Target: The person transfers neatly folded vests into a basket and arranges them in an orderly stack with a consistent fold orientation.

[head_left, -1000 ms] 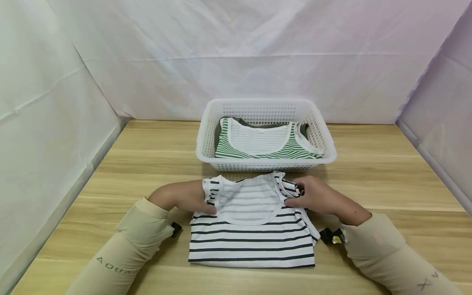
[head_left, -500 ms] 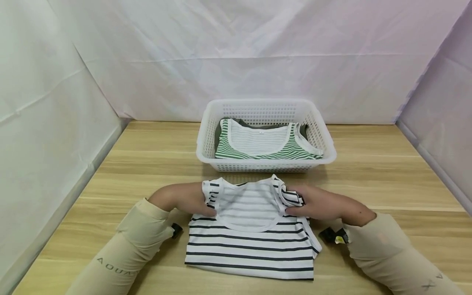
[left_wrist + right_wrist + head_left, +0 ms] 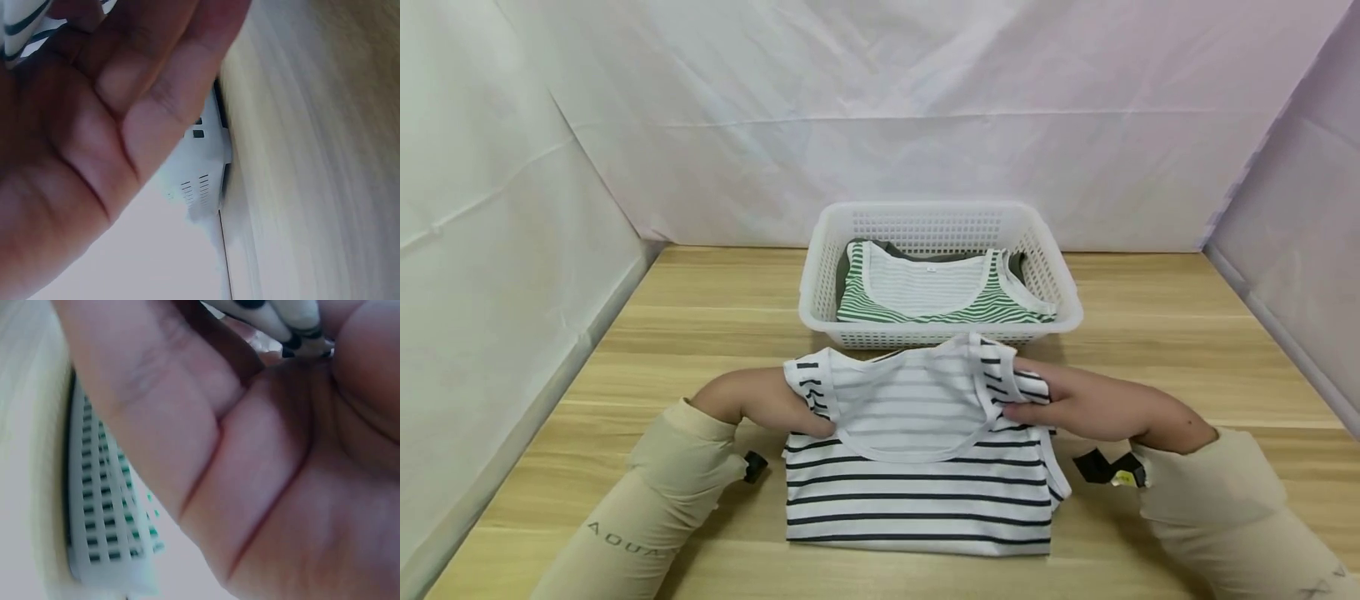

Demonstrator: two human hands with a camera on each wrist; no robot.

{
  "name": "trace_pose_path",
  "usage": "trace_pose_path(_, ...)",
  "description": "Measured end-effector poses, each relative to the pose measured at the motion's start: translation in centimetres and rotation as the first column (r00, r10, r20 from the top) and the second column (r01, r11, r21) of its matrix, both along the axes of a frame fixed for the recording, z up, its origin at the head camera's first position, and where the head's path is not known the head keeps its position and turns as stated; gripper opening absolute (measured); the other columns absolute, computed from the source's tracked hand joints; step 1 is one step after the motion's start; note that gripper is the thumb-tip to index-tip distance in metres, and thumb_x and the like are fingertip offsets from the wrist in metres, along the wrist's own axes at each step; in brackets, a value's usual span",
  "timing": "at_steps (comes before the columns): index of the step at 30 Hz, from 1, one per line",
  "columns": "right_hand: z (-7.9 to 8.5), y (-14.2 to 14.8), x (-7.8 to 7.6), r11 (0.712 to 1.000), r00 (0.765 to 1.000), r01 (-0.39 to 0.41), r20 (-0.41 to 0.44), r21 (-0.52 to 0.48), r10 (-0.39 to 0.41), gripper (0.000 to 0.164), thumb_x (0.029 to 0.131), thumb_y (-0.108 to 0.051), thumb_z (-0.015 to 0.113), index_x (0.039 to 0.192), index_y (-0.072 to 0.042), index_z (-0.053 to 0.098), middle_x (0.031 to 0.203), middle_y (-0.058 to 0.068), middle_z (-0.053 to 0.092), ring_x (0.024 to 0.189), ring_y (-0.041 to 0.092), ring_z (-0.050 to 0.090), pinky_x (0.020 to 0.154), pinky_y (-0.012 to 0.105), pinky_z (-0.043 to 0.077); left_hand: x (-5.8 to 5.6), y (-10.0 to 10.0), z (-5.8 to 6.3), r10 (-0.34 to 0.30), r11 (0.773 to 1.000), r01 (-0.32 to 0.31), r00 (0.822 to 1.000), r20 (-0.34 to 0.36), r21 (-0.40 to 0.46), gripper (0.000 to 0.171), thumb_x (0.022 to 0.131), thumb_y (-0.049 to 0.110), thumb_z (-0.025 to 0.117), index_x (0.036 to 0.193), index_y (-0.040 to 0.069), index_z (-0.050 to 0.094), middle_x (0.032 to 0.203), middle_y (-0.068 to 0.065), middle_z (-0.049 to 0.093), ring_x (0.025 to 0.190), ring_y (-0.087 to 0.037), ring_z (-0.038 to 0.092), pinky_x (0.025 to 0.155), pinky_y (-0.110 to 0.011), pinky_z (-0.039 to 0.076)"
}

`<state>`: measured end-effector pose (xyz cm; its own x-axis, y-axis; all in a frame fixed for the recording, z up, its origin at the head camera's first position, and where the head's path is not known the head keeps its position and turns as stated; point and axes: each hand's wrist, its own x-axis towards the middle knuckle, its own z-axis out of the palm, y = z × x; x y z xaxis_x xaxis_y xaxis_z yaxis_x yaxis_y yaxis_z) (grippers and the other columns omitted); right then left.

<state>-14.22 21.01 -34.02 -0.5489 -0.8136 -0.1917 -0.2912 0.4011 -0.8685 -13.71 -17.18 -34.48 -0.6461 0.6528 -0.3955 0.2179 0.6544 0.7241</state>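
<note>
A white tank top with black stripes [image 3: 917,500] lies folded in front of the basket, its scooped neckline toward the back. My left hand [image 3: 778,406] grips its left shoulder strap, thumb on top and fingers hidden beneath the cloth. On the other side my right hand [image 3: 1086,402] pinches the right strap the same way, with part of the cloth bunched by the fingers. Both wrist views show striped cloth [image 3: 22,25] tucked between thumb and fingers. The shoulder end of the top is raised and overlaps the basket's front edge in the head view.
Behind the top stands a white plastic basket [image 3: 940,331] holding a green-striped tank top [image 3: 880,304] and a dark garment beneath it. The wooden table [image 3: 685,333] is bordered by white cloth walls [image 3: 880,150] at the back and sides.
The striped top first slid slightly toward me, then moved back toward the basket with its shoulders raised. My right hand has shifted to the right, my left slightly left, spreading the straps apart.
</note>
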Motion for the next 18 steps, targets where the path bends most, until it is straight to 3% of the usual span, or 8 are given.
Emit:
trace_pose_path(4, 0.3, 1.0, -0.7, 0.998, 0.998, 0.065, 0.006, -0.018, -0.065, 0.051, 0.096, -0.022, 0.048, 0.141, -0.028, 0.024, 0.126, 0.005, 0.049, 0.11, 0.015, 0.055, 0.087, 0.027, 0.048, -0.2, -0.2, 0.3, 0.028, 0.999, -0.028, 1.0, -0.001, 0.025, 0.055, 0.08, 0.027, 0.065, 0.127, 0.016, 0.039, 0.119, 0.0, 0.048, 0.106, -0.013, 0.047, 0.095, -0.031, 0.038)
trace_pose_path(11, 0.6, 1.7, -1.5, 0.985, 0.989, 0.144, -0.031, -0.095, -0.147, 0.044, 0.096, -0.018, 0.047, 0.137, -0.021, 0.029, 0.122, 0.008, 0.05, 0.106, 0.013, 0.054, 0.085, 0.027, 0.049, -0.3, -0.5, 1.1, 0.108, 0.993, -0.104, 0.991, -0.083, 0.047, 0.059, 0.079, 0.032, 0.064, 0.129, 0.015, 0.038, 0.122, -0.003, 0.045, 0.109, -0.015, 0.045, 0.095, -0.033, 0.038)
trace_pose_path(18, 1.1, 1.6, -1.4, 0.943, 0.96, 0.276, 0.007, -0.187, -0.28, 0.046, 0.097, -0.019, 0.045, 0.139, -0.021, 0.026, 0.111, 0.014, 0.055, 0.091, 0.021, 0.064, 0.067, 0.041, 0.054, -0.4, -0.5, 1.5, 0.206, 0.965, -0.171, 0.964, -0.17, 0.2, 0.051, 0.081, 0.021, 0.064, 0.127, 0.014, 0.044, 0.119, -0.004, 0.054, 0.106, -0.017, 0.051, 0.093, -0.036, 0.042)
